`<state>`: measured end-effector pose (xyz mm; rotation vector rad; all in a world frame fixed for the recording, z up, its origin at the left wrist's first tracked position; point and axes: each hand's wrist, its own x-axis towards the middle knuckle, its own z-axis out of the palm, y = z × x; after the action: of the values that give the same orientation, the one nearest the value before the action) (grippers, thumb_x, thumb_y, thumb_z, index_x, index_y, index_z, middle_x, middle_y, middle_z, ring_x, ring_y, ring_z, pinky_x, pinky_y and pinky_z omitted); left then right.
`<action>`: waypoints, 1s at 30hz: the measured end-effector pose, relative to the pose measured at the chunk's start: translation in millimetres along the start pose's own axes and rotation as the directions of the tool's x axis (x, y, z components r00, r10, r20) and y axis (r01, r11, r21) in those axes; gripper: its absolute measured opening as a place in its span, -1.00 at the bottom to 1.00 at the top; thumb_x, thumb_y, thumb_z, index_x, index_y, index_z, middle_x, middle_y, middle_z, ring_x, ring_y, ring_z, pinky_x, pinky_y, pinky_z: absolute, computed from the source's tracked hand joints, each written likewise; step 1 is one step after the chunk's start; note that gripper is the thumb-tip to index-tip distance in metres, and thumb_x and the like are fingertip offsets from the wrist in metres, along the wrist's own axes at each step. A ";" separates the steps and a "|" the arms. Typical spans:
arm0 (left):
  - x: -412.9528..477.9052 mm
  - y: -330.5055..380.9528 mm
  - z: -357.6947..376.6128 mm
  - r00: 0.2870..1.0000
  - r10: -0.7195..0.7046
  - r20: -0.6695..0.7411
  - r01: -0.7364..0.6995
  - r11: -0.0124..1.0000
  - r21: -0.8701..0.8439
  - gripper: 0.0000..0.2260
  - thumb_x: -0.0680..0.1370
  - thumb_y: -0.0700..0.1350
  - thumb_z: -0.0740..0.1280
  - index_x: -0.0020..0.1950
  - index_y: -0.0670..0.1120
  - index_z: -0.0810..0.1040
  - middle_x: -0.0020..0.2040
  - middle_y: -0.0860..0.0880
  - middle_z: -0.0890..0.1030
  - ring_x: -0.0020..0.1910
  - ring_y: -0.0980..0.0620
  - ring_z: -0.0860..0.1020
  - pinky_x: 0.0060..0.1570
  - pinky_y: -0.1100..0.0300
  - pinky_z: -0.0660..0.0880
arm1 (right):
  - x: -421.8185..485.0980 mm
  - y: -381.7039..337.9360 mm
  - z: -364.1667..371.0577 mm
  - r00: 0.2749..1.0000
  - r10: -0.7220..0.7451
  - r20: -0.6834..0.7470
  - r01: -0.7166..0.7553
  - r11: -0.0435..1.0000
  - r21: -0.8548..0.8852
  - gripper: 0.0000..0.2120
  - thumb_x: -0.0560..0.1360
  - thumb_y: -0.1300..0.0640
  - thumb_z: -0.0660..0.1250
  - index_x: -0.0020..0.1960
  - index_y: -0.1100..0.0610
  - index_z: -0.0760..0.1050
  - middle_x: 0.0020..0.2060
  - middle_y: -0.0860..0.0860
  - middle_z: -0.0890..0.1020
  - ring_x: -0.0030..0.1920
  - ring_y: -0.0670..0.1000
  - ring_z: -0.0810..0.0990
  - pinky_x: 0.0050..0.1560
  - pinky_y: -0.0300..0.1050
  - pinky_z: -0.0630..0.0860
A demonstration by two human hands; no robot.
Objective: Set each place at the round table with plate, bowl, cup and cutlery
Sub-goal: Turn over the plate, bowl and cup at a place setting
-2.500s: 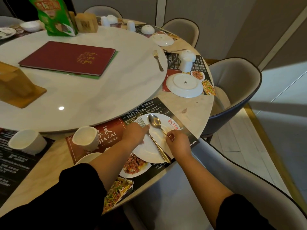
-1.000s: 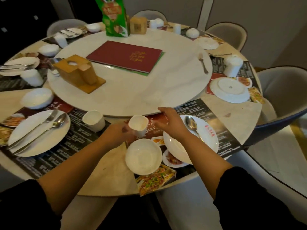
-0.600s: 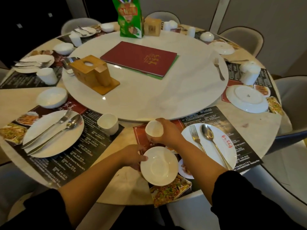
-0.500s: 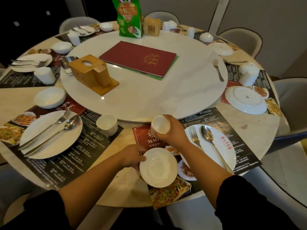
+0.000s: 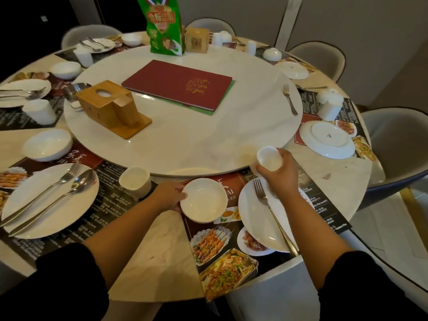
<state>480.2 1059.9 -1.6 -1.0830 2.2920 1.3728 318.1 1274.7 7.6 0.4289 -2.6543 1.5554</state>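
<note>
Hands both occupied at the near place

Our left hand [image 5: 170, 196] reaches forward and grips the left rim of the white bowl [image 5: 205, 201], thumb on top. The bowl is over the placemat [image 5: 222, 246], just left of the plate [image 5: 254, 223] that carries a fork [image 5: 269, 208]. Our right hand [image 5: 281, 172] is up beyond the plate, fingers curled round the small white cup [image 5: 268, 158], which is tilted with its mouth toward us, at the edge of the turntable [image 5: 185, 140].

Beyond the dark red rectangular menu book [image 5: 178, 84], the green printed bag's [image 5: 163, 31] top is cut off. Nearer than it, the right forearm [image 5: 310, 228] hides part of the round white plate [image 5: 252, 216]; the black placemat's [image 5: 311, 181] print is unreadably small.
</note>
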 end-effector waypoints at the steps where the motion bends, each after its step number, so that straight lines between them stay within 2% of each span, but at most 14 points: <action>1: 1.5 0.6 0.0 1.000 0.001 0.000 -0.001 0.998 0.055 -0.66 0.59 -0.21 0.26 0.36 -0.21 0.42 0.27 -0.23 0.51 0.14 -0.23 0.57 0.05 -0.02 0.57 | 6.5 2.2 -6.2 0.999 0.024 -0.021 -0.024 1.000 -0.006 -0.37 0.28 0.09 0.55 0.27 0.13 0.39 0.04 -0.05 0.48 0.02 -0.06 0.44 -0.03 -0.18 0.37; 3: 4.4 1.6 -1.1 1.000 0.023 0.000 -0.022 0.974 0.226 -0.65 0.60 -0.11 0.25 0.36 -0.18 0.43 0.22 -0.19 0.54 0.12 -0.16 0.58 0.06 0.03 0.57 | 20.9 8.2 -18.6 0.995 0.075 -0.065 -0.077 0.997 -0.024 -0.38 0.29 0.10 0.54 0.27 0.17 0.38 0.09 0.03 0.52 0.04 -0.02 0.46 -0.01 -0.17 0.38; 5: 6.3 4.5 -1.0 0.995 0.089 -0.041 -0.069 0.933 0.352 -0.65 0.60 -0.03 0.23 0.34 -0.15 0.46 0.14 -0.13 0.58 0.06 -0.09 0.57 -0.01 0.11 0.56 | 36.4 16.1 -30.9 0.989 0.109 -0.102 -0.115 0.992 -0.054 -0.37 0.30 0.09 0.54 0.28 0.19 0.37 0.16 0.10 0.53 0.14 0.08 0.50 0.10 -0.09 0.43; 6: 7.2 6.2 0.3 0.987 0.140 -0.080 -0.099 0.916 0.389 -0.64 0.59 -0.01 0.24 0.34 -0.14 0.45 0.17 -0.12 0.57 0.09 -0.09 0.55 0.02 0.12 0.53 | 44.0 19.9 -36.9 0.986 0.124 -0.114 -0.133 0.988 -0.074 -0.35 0.30 0.08 0.54 0.30 0.20 0.36 0.19 0.12 0.52 0.19 0.12 0.49 0.16 -0.05 0.43; 9: 4.1 17.7 10.8 0.940 0.286 -0.189 -0.194 0.898 0.396 -0.56 0.57 0.02 0.26 0.41 -0.10 0.36 0.37 -0.11 0.41 0.31 -0.09 0.41 0.29 0.06 0.37 | 64.9 30.5 -49.7 0.979 0.179 -0.101 -0.190 0.974 -0.121 -0.32 0.32 0.07 0.53 0.34 0.22 0.33 0.24 0.15 0.50 0.24 0.15 0.47 0.11 -0.13 0.37; 12: -3.3 36.8 28.3 0.878 0.424 -0.221 -0.320 0.865 0.387 -0.57 0.57 0.03 0.27 0.41 -0.06 0.35 0.40 -0.06 0.39 0.36 -0.06 0.36 0.33 0.06 0.32 | 81.3 39.8 -52.2 0.974 0.222 -0.037 -0.225 0.953 -0.202 -0.32 0.34 0.06 0.52 0.34 0.23 0.33 0.25 0.16 0.50 0.25 0.15 0.47 0.13 -0.11 0.39; 14: -6.6 48.2 39.7 0.861 0.467 -0.202 -0.366 0.845 0.390 -0.58 0.57 0.04 0.27 0.40 -0.04 0.37 0.40 -0.04 0.40 0.37 -0.04 0.33 0.33 0.08 0.29 | 89.0 46.4 -49.8 0.971 0.239 -0.004 -0.234 0.945 -0.230 -0.33 0.34 0.04 0.52 0.34 0.23 0.35 0.24 0.15 0.51 0.25 0.14 0.47 0.16 -0.08 0.41; 18: -8.1 62.7 58.9 0.858 0.497 -0.125 -0.416 0.818 0.397 -0.59 0.57 0.02 0.26 0.41 -0.04 0.36 0.37 -0.03 0.43 0.36 -0.02 0.34 0.33 0.11 0.29 | 99.5 60.6 -42.3 0.969 0.246 0.033 -0.230 0.939 -0.256 -0.33 0.32 0.01 0.52 0.33 0.20 0.39 0.23 0.13 0.53 0.23 0.12 0.49 0.14 -0.15 0.38; 22: -5.9 66.6 74.4 0.865 0.493 -0.094 -0.426 0.820 0.383 -0.58 0.57 0.01 0.27 0.41 -0.02 0.36 0.37 0.00 0.44 0.33 0.03 0.39 0.30 0.16 0.35 | 103.4 70.2 -37.8 0.957 0.290 0.034 -0.272 0.927 -0.257 -0.28 0.31 -0.01 0.53 0.36 0.22 0.36 0.25 0.14 0.51 0.26 0.13 0.46 0.21 -0.06 0.40; 26: 1.1 71.0 85.4 0.867 0.497 -0.032 -0.421 0.765 0.488 -0.59 0.58 0.04 0.23 0.41 -0.03 0.38 0.35 0.01 0.47 0.31 0.04 0.43 0.35 0.09 0.35 | 100.0 73.9 -40.3 0.957 0.285 0.056 -0.266 0.937 -0.224 -0.18 0.30 -0.02 0.54 0.43 0.21 0.26 0.31 0.15 0.45 0.32 0.14 0.40 0.28 -0.03 0.36; 28: 6.9 73.5 91.5 0.873 0.486 0.037 -0.414 0.700 0.582 -0.65 0.59 0.07 0.17 0.35 0.00 0.41 0.29 0.02 0.52 0.29 0.04 0.44 0.39 0.01 0.27 | 91.5 73.6 -44.9 0.952 0.303 0.031 -0.296 0.944 -0.144 -0.11 0.32 -0.07 0.52 0.48 0.19 0.16 0.38 0.13 0.37 0.38 0.14 0.34 0.34 -0.02 0.30; 30: 12.1 75.5 98.2 0.896 0.434 0.096 -0.388 0.658 0.645 -0.67 0.61 0.09 0.12 0.32 0.01 0.40 0.26 0.01 0.52 0.34 0.00 0.40 0.45 -0.07 0.15 | 73.7 72.4 -51.8 0.934 0.351 -0.059 -0.352 0.936 -0.011 -0.21 0.42 -0.10 0.41 0.49 0.18 0.15 0.41 0.13 0.34 0.41 0.12 0.31 0.35 -0.05 0.27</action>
<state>403.8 1157.7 -10.6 -0.3869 2.8429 0.5081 223.3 1336.5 -15.8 -0.1013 -2.8168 1.5869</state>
